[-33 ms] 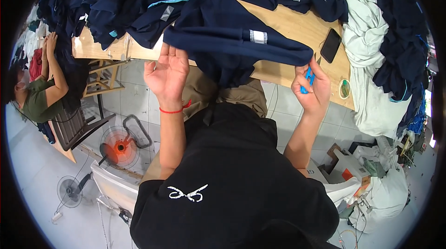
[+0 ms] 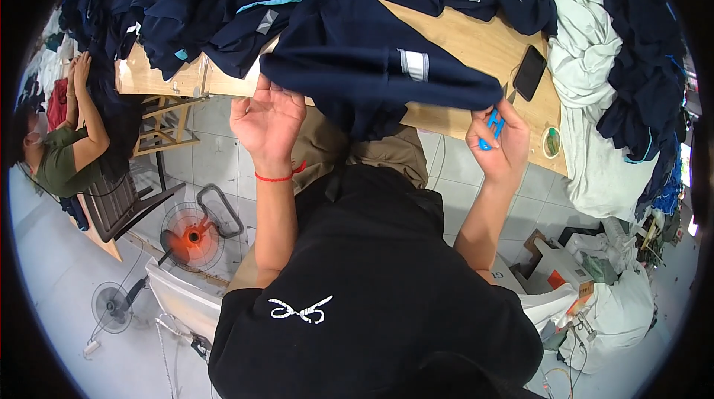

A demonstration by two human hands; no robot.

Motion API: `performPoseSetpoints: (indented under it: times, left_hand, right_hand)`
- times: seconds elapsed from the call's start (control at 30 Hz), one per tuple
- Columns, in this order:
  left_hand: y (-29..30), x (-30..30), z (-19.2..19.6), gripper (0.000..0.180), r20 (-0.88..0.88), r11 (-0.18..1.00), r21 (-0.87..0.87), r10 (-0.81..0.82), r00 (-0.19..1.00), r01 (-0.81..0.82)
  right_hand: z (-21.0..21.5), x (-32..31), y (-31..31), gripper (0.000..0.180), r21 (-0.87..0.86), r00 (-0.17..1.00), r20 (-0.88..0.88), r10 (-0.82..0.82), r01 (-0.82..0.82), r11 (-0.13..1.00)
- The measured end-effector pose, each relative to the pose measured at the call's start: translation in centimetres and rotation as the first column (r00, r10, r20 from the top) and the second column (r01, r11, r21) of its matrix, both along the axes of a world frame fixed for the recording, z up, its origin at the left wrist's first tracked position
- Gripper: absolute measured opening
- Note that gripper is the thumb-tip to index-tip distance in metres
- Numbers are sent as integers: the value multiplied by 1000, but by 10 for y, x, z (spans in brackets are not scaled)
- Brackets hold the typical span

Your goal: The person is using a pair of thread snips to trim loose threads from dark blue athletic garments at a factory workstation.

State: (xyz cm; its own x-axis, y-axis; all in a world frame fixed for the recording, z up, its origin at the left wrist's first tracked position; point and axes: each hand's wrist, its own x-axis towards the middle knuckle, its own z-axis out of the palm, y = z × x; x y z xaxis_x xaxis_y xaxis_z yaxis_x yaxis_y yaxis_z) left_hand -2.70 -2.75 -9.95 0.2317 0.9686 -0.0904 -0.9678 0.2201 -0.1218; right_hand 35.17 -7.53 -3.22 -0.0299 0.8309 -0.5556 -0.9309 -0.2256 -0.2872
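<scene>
A dark navy garment (image 2: 349,75) is stretched between my two hands over the front edge of the table, its lower part hanging down toward my lap. It has a silver-white patch (image 2: 414,66) right of its middle. My left hand (image 2: 269,120) grips the left end, palm facing up, fingertips hidden behind the cloth. At the right end, my right hand (image 2: 500,139) pinches the garment's corner. Blue-handled thread snips (image 2: 491,130) lie in that same hand, their pointed blades sticking up beside the cloth.
On the wooden table (image 2: 446,38) lie a black phone (image 2: 529,73) and heaps of navy garments (image 2: 171,5). White cloth (image 2: 584,42) drapes over its right side. A small round dish (image 2: 552,142) sits near the front edge. At far left a person (image 2: 71,139) works; fans (image 2: 192,237) stand on the floor.
The fold of the garment has opened and turned slightly toward me, so more of the silver-white patch shows. Both hands stay nearly in place.
</scene>
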Motion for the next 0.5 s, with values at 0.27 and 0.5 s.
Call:
performPoseSetpoints:
  times: [0.27, 0.5]
  left_hand:
    - [-5, -12, 12, 22, -339, 991, -129, -12, 941, -34]
    - [-12, -15, -3, 27, -394, 995, -95, -2, 919, -38]
  right_hand:
    - [12, -11, -6, 17, 252, 928, 371, 24, -125, 960]
    - [15, -16, -6, 22, 282, 889, 455, 46, -194, 940]
